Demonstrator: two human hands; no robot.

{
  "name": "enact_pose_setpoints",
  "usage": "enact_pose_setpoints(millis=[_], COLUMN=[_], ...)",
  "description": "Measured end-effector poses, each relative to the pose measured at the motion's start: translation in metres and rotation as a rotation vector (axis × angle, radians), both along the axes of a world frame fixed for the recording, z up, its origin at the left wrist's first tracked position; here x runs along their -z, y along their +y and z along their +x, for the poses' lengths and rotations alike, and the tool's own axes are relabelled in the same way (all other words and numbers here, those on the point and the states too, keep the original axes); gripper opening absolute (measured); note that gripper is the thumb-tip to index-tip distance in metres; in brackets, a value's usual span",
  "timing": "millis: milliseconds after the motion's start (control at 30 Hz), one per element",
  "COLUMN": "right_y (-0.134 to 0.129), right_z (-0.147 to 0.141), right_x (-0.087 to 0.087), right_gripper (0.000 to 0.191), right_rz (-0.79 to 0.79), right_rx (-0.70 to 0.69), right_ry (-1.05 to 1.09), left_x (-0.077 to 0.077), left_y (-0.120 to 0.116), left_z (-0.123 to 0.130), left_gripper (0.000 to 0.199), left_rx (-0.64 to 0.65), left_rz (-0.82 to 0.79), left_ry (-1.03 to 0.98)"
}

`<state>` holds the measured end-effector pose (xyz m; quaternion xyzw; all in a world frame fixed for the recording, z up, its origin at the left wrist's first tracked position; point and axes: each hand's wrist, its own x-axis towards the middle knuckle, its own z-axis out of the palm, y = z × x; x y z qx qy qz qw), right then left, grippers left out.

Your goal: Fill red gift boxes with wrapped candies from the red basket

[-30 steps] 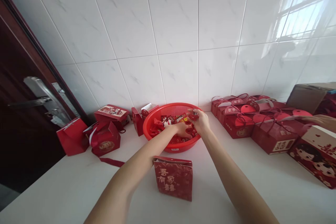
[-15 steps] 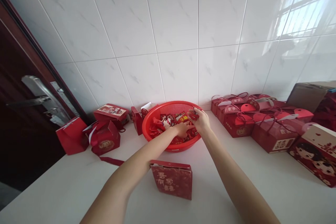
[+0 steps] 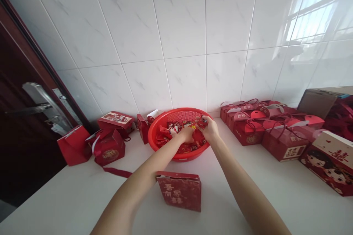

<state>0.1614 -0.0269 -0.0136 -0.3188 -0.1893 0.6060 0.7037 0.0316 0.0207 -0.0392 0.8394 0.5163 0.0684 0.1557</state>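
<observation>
A round red plastic basket stands near the wall, with wrapped candies in red, white and yellow inside. Low among them is my left hand, its fingers curled closed beside a yellow-marked wrapper; what they grip is hidden. At the basket's right rim, my right hand pinches a small dark red wrapped candy. In front of the basket, close to my left forearm, a flat red gift box with pale lettering stands upright, its top edge slightly parted.
Several red gift boxes with cord handles fill the right side, beside a box with cartoon figures. A larger carton stands behind. More red boxes and a ribbon lie left, near a door handle.
My left hand's extended finger has curled in among the candies. My right fingers have come down slightly and now show a wrapped candy between them. The view has shifted a little.
</observation>
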Motion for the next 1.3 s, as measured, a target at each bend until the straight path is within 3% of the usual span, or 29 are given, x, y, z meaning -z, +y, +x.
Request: enact_pose_setpoints(millis=[167,300,467,700,800,967,1133,1300], right_y=[-0.001,0.001,0.001,-0.004,-0.004,-0.002,-0.003,-0.004], right_z=[-0.001,-0.001,-0.001,0.002,0.002,0.0,-0.001,-0.001], right_x=[0.001,0.003,0.002,-0.001,-0.001,-0.001,-0.004,-0.006], right_gripper=[0.013,0.018,0.017,0.015,0.015,0.013,0.016,0.014], right_rz=[0.017,0.008,0.026,0.104,0.102,0.039,0.047,0.046], right_rx=[-0.012,-0.067,-0.098,-0.158,-0.148,-0.055,-0.057,-0.062], right_ry=[-0.018,-0.026,-0.022,-0.024,-0.036,0.01,0.028,0.059], left_x=[-0.009,-0.025,-0.033,-0.036,-0.04,-0.043,-0.031,-0.021], left_y=[0.011,0.014,0.004,-0.012,-0.015,-0.015,-0.015,-0.016], left_z=[-0.015,-0.022,-0.015,-0.006,-0.004,-0.008,-0.018,-0.009], left_gripper=[0.018,0.031,0.034,0.038,0.046,0.043,0.013,0.019], left_rx=[-0.189,-0.236,-0.148,0.022,0.007,-0.226,-0.298,-0.328], left_rz=[0.061,0.171,0.219,0.088,0.067,0.144,0.008,-0.059], left_ry=[-0.259,-0.541,-0.765,-0.803,-0.737,-0.343,-0.011,0.171])
